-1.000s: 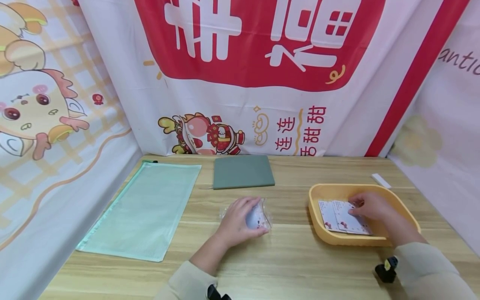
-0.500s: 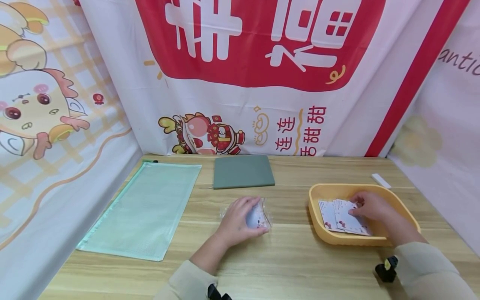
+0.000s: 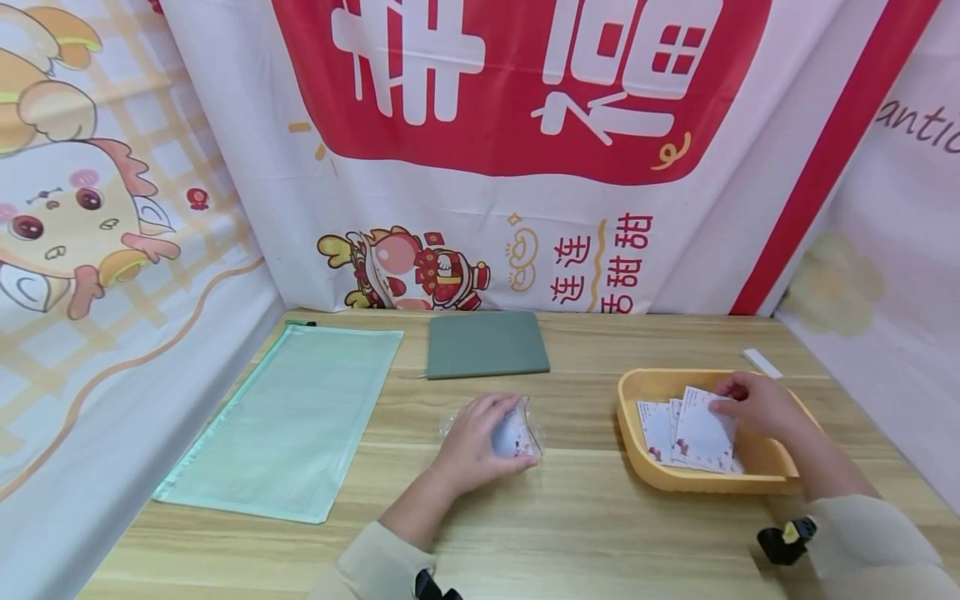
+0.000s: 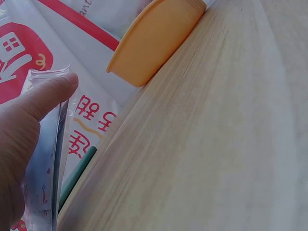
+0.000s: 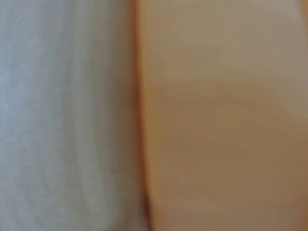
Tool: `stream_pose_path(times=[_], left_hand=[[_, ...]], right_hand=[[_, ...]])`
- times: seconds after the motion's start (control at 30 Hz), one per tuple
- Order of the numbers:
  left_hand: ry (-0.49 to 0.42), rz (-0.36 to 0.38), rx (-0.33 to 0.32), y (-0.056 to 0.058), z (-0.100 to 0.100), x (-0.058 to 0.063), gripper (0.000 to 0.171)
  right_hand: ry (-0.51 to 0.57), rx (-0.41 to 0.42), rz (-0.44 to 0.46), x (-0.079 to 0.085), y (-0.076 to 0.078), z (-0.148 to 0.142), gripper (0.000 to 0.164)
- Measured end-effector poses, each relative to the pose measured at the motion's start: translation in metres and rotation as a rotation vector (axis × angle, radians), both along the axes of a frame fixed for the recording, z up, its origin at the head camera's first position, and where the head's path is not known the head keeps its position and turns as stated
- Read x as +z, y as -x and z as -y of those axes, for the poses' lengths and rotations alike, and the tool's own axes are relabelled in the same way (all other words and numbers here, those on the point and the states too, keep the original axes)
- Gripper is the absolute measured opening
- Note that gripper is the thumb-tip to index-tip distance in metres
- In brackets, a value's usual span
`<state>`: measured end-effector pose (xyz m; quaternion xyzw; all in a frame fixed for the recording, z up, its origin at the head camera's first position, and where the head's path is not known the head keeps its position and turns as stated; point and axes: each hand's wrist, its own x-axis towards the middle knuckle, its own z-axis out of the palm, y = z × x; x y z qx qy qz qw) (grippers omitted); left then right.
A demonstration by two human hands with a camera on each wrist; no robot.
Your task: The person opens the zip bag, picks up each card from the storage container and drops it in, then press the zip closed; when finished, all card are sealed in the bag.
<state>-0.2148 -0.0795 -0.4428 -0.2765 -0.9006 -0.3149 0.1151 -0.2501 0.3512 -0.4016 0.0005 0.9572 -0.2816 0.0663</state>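
Near the middle of the table, my left hand (image 3: 471,447) grips a clear plastic bag (image 3: 529,423) with pale printed cards (image 3: 512,435) inside. The left wrist view has the thumb of that hand lying over the top of the bag (image 4: 61,113). Over the yellow basket (image 3: 652,477), my right hand (image 3: 761,406) pinches a white printed card (image 3: 703,433) by its upper right edge; the card is tilted up. Several similar cards (image 3: 656,427) lie beneath and left of it in the basket. Blurred basket wall (image 5: 226,120) fills much of the right wrist view, where no fingers show.
A mint green zip pouch (image 3: 281,421) lies flat at left. Behind the left hand lies a grey-green notebook (image 3: 487,344). A small white strip (image 3: 762,362) rests behind the basket. Printed cloth (image 3: 465,192) hangs along the table's back and sides.
My right hand has shifted slightly right and lifted the card from the others, tilting it up. The left hand and its bag have stayed in place.
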Motion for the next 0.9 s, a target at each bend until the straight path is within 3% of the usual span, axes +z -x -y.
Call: stream_pose_path(times=[0.23,0.43,0.7,0.9], left_hand=[[-0.011,0.013,0.004,0.0,0.0,0.001,0.083],[-0.023,0.024,0.008,-0.001,0.0,0.001,0.084],[-0.033,0.01,0.0,-0.001,0.0,0.001,0.083],[-0.035,0.005,-0.003,0.0,0.0,0.001,0.083]], right_hand=[[0.066,0.02,-0.051,0.022,-0.009,-0.001,0.036],[0.136,-0.011,-0.076,0.04,-0.019,0.008,0.047],[0.273,-0.095,-0.173,0.063,-0.036,0.039,0.045],[0.353,-0.148,-0.148,0.063,-0.043,0.069,0.046]])
